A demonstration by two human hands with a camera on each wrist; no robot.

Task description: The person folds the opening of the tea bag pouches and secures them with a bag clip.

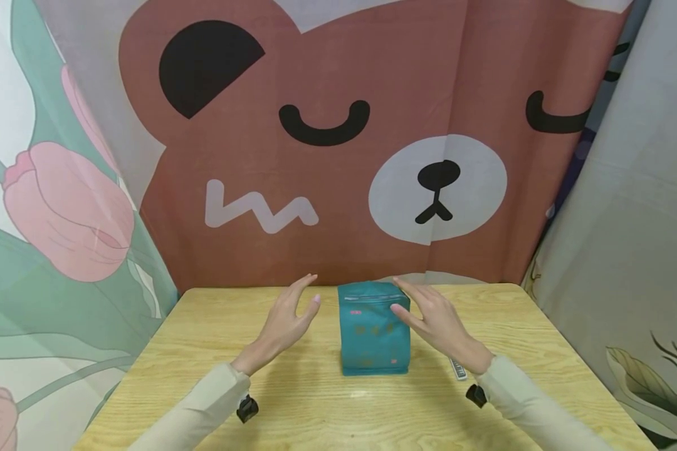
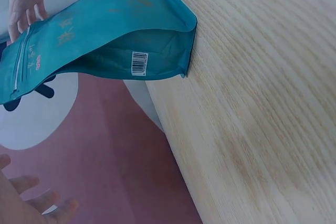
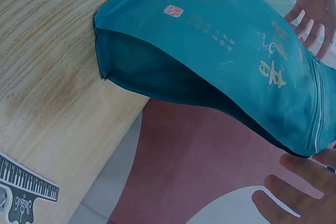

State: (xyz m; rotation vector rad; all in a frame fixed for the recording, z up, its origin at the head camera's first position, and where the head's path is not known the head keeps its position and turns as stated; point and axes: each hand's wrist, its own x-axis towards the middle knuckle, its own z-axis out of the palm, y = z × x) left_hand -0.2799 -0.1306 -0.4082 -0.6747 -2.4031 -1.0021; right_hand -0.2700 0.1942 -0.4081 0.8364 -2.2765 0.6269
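Hands up on both sides of one teal pouch (image 1: 373, 335), and that is the only package on the wooden table (image 1: 293, 407). It stands upright near the middle of the tabletop, towards the far edge, zip seal at the top, with a small barcode on its side gusset in the left wrist view. Your left hand (image 1: 286, 326) hovers just to its left, fingers straight and loosely spread, palm turned to the pouch with clear air between them; it holds nothing. Your right hand (image 1: 437, 319) is in tighter on the other side, fingers straight, tips at the pouch's upper right corner. Whether they actually touch it, I cannot tell. Nothing is gripped there either.

One printed strip (image 3: 23, 190) with piano-key markings lies flat on the table by your right wrist, apart from the pouch. Two pale sleeves, one on each arm. Behind the table hangs one bear-face backdrop (image 1: 338, 138), with one tulip-print cloth (image 1: 62, 213) on the left and one grey cloth (image 1: 632, 207) on the right.
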